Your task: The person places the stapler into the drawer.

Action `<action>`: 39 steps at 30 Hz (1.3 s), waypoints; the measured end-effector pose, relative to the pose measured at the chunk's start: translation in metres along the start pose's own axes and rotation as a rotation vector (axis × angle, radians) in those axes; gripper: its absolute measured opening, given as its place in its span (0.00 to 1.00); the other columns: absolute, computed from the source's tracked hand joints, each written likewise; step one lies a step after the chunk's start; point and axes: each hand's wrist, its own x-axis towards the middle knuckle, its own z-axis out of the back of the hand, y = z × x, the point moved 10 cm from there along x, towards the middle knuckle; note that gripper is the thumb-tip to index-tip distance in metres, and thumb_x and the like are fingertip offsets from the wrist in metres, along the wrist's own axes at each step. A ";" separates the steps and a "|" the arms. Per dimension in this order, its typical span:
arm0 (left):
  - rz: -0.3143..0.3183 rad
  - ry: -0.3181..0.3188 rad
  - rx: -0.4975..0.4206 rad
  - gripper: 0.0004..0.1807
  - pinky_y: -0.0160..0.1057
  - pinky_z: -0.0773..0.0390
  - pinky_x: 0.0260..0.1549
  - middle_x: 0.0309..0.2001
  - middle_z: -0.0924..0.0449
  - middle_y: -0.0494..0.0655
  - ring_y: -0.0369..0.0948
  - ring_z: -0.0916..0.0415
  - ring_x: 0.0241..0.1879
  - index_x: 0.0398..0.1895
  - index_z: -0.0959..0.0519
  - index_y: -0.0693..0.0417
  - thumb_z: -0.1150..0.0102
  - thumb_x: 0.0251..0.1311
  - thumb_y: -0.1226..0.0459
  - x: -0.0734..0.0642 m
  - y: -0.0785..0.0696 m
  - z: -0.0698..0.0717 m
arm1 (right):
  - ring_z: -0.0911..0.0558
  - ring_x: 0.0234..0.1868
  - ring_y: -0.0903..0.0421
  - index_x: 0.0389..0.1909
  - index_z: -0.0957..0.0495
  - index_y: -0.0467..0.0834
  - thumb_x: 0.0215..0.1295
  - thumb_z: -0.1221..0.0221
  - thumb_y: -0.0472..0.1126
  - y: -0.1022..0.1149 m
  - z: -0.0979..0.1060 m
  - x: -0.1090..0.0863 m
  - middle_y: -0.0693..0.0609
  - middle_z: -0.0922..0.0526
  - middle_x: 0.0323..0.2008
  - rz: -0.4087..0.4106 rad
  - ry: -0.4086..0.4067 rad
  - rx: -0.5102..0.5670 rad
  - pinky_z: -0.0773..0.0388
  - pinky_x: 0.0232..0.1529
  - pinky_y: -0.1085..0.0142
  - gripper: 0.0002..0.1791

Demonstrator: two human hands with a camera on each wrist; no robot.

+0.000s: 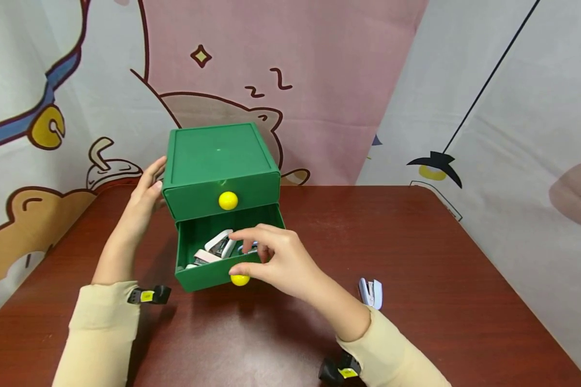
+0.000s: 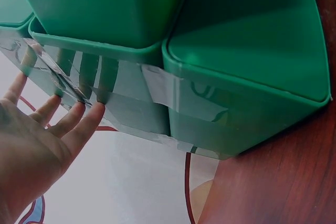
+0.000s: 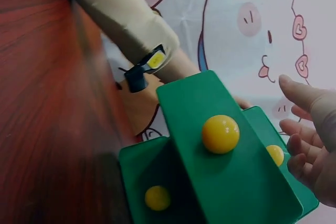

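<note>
A green drawer cabinet point(image 1: 218, 153) with yellow knobs stands on the table, its middle drawer point(image 1: 203, 279) pulled out. Inside that drawer lie what look like small staplers point(image 1: 219, 243), white and pinkish, plus a bluish item partly hidden by fingers. My left hand point(image 2: 39, 140) rests its spread, fairly straight fingertips against the cabinet's left side, over clear tape. My right hand point(image 1: 283, 258) hovers at the drawer's front, thumb near the yellow knob point(image 3: 220, 134). Its fingers are loosely bent and hold nothing; the right wrist view has it apart from the drawer.
A light blue stapler point(image 1: 370, 293) lies on the reddish-brown table point(image 1: 368, 231), beyond my right forearm. Behind the table hangs a cartoon-printed curtain point(image 1: 329, 80). Below the pulled-out drawer, another drawer's knob point(image 3: 157, 198) shows in the right wrist view.
</note>
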 end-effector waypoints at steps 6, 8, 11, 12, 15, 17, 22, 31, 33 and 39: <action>-0.005 0.000 -0.013 0.31 0.30 0.32 0.48 0.72 0.52 0.53 0.45 0.40 0.61 0.75 0.47 0.47 0.58 0.70 0.55 0.000 0.001 -0.001 | 0.35 0.21 0.67 0.49 0.19 0.44 0.47 0.26 0.41 -0.003 -0.007 -0.013 0.54 0.22 0.30 -0.011 0.097 -0.030 0.34 0.24 0.73 0.25; -0.009 0.000 -0.015 0.31 0.30 0.32 0.48 0.72 0.52 0.53 0.45 0.39 0.61 0.75 0.47 0.47 0.58 0.70 0.55 0.000 0.000 -0.001 | 0.36 0.20 0.68 0.50 0.19 0.44 0.47 0.26 0.42 -0.004 -0.011 -0.016 0.56 0.21 0.31 -0.005 0.133 -0.051 0.34 0.24 0.74 0.26; -0.014 0.003 -0.021 0.31 0.30 0.32 0.48 0.72 0.52 0.53 0.45 0.39 0.61 0.75 0.47 0.48 0.58 0.70 0.55 0.000 0.001 -0.002 | 0.36 0.19 0.69 0.51 0.19 0.44 0.46 0.25 0.43 -0.006 -0.014 -0.021 0.57 0.19 0.31 0.005 0.170 -0.075 0.33 0.23 0.75 0.27; -0.016 0.004 -0.025 0.31 0.30 0.32 0.48 0.72 0.52 0.53 0.46 0.40 0.61 0.75 0.47 0.48 0.58 0.70 0.55 0.000 0.001 -0.002 | 0.35 0.18 0.68 0.51 0.19 0.44 0.46 0.25 0.43 -0.007 -0.015 -0.022 0.57 0.19 0.31 0.008 0.176 -0.082 0.33 0.23 0.76 0.28; -0.016 0.006 -0.029 0.32 0.29 0.32 0.48 0.72 0.52 0.53 0.46 0.40 0.62 0.75 0.47 0.48 0.57 0.70 0.55 0.000 0.000 -0.002 | 0.32 0.19 0.67 0.51 0.20 0.45 0.47 0.26 0.45 -0.012 -0.017 -0.025 0.58 0.17 0.30 -0.005 0.202 -0.097 0.32 0.24 0.77 0.27; -0.016 0.006 -0.029 0.32 0.30 0.32 0.48 0.72 0.52 0.53 0.46 0.41 0.62 0.75 0.47 0.48 0.57 0.70 0.55 0.000 0.000 -0.002 | 0.29 0.20 0.68 0.52 0.20 0.45 0.48 0.27 0.46 -0.016 -0.019 -0.027 0.57 0.17 0.31 -0.018 0.222 -0.113 0.31 0.24 0.77 0.27; -0.014 0.006 -0.023 0.31 0.30 0.32 0.48 0.72 0.52 0.53 0.46 0.42 0.63 0.75 0.47 0.48 0.58 0.70 0.55 0.000 0.000 -0.002 | 0.26 0.25 0.71 0.52 0.21 0.47 0.50 0.28 0.49 -0.026 -0.025 -0.031 0.57 0.16 0.31 -0.047 0.254 -0.145 0.30 0.24 0.78 0.27; -0.022 0.004 -0.033 0.31 0.30 0.31 0.48 0.72 0.51 0.53 0.45 0.40 0.62 0.75 0.47 0.49 0.59 0.71 0.56 0.000 -0.001 -0.001 | 0.22 0.26 0.70 0.48 0.18 0.47 0.50 0.28 0.46 -0.034 -0.034 -0.033 0.57 0.16 0.32 -0.063 0.207 -0.084 0.29 0.22 0.78 0.22; -0.024 0.003 -0.038 0.31 0.30 0.31 0.48 0.72 0.51 0.53 0.45 0.40 0.61 0.75 0.47 0.49 0.59 0.71 0.57 0.000 -0.001 0.000 | 0.24 0.20 0.71 0.47 0.18 0.47 0.51 0.28 0.43 -0.036 -0.034 -0.034 0.56 0.16 0.32 -0.080 0.183 -0.043 0.28 0.20 0.77 0.20; -0.024 0.004 -0.036 0.31 0.30 0.31 0.47 0.72 0.51 0.53 0.45 0.40 0.61 0.75 0.47 0.49 0.59 0.71 0.57 0.000 -0.002 -0.001 | 0.30 0.12 0.71 0.46 0.17 0.45 0.53 0.30 0.39 -0.038 -0.034 -0.035 0.54 0.16 0.30 -0.108 0.135 -0.003 0.29 0.16 0.76 0.17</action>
